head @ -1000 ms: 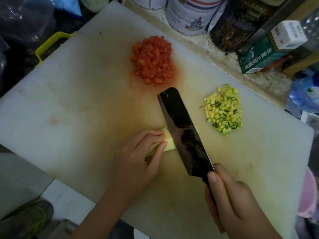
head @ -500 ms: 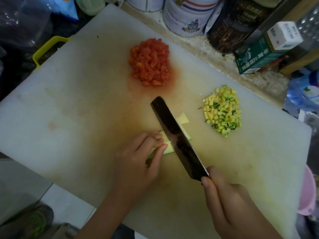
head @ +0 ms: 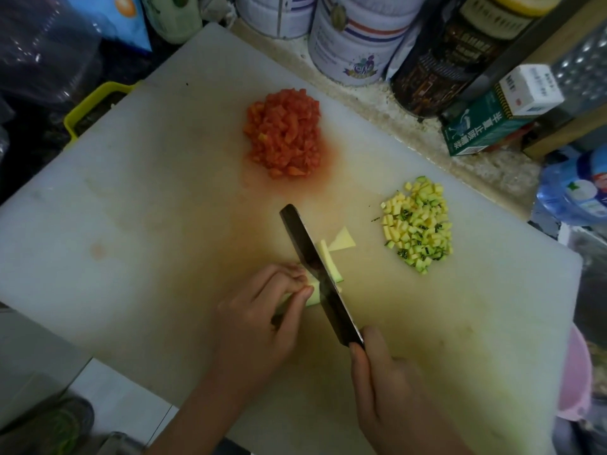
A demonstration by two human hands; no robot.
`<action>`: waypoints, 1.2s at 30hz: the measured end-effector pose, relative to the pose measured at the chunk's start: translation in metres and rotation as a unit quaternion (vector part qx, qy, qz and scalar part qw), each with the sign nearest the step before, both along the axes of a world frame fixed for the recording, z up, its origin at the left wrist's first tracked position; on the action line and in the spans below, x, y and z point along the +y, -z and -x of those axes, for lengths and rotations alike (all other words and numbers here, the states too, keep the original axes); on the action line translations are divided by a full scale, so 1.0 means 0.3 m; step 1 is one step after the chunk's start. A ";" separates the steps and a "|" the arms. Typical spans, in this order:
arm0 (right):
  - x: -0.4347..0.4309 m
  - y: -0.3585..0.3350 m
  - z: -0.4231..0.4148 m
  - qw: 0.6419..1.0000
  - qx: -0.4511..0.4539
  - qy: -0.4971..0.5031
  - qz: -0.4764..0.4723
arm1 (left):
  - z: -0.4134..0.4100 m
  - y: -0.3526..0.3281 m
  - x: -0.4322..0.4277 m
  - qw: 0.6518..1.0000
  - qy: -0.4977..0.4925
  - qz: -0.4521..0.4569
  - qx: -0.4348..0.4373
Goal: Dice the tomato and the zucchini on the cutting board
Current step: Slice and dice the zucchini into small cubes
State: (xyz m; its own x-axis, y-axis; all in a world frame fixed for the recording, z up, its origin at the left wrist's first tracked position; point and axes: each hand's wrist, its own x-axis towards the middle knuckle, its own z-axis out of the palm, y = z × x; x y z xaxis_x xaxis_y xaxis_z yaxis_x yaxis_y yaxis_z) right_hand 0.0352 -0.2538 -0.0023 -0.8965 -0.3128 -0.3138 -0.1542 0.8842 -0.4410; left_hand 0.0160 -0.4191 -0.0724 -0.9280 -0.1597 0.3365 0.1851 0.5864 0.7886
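Although the cutting board [head: 131,224] covers most of the worktop [head: 486,169], only its near middle is being worked. The left hand [head: 259,323] is laid over the zucchini piece [head: 313,295], which is grasped by curled fingers just beside the blade. The right hand [head: 391,389] is clenched round the handle of the knife [head: 315,270].

At the far middle a heap of diced tomato [head: 284,136] is seen, so that half of the task is judged done. To the right, well apart from it, a smaller heap of diced zucchini [head: 417,224] is gathered.

The knife, shown a second ago with its broad face tilted up, is now held nearly edge-on and set down through the piece. Two cuts have been made in that time. A triangular slice [head: 343,239], absent a second ago, is laid flat beyond the blade, and a second slice [head: 328,257] is propped against the blade's right side.

The piece has been shortened, and the left fingers are brought closer to the edge. How much of it is left is probably little, though most is hidden under the hand. The slices are judged still to need cross-cutting into dice.
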 end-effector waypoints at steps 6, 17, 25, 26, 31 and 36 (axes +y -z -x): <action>-0.029 0.031 0.045 0.999 0.009 0.005 0.034 | -0.003 0.003 0.001 1.000 0.011 0.009 0.000; 0.080 -0.080 0.074 0.974 -0.066 0.067 0.207 | -0.011 -0.001 -0.031 0.998 0.043 0.040 -0.028; 0.075 -0.080 0.061 0.975 -0.063 0.037 0.212 | -0.014 0.007 -0.033 0.999 0.033 0.001 -0.031; 0.073 -0.078 0.058 0.974 -0.066 0.038 0.212 | -0.014 0.008 -0.032 0.999 0.033 -0.003 -0.031; 0.066 -0.073 0.053 0.981 -0.059 0.036 0.180 | -0.015 0.009 -0.033 0.999 0.031 -0.010 -0.030; 0.062 -0.056 0.035 0.992 -0.011 0.023 0.126 | -0.020 0.010 -0.030 0.999 0.025 -0.002 -0.025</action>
